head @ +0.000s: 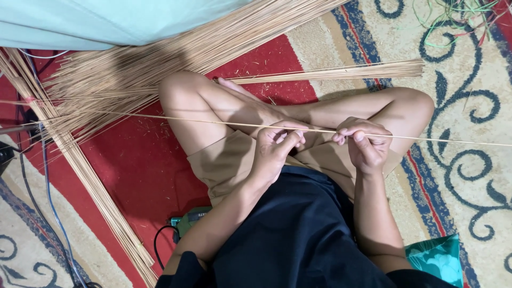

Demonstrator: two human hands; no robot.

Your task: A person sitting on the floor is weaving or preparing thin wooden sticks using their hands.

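Left hand [274, 146] and right hand [365, 143] pinch one long thin palm-leaf stick [160, 118] (held level over crossed legs) beside the stick pile [122, 69].

A: Floor covering? B: Red patterned carpet [144, 170], cream border with blue scrolls.
A: Other items? B: Bundled thin sticks [133, 69], green device [189, 220] with black cable, teal cushion [438, 258], blue cables [50, 208].

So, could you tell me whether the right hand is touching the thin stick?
Touching: the head view shows the right hand with its fingers pinched around the thin stick.
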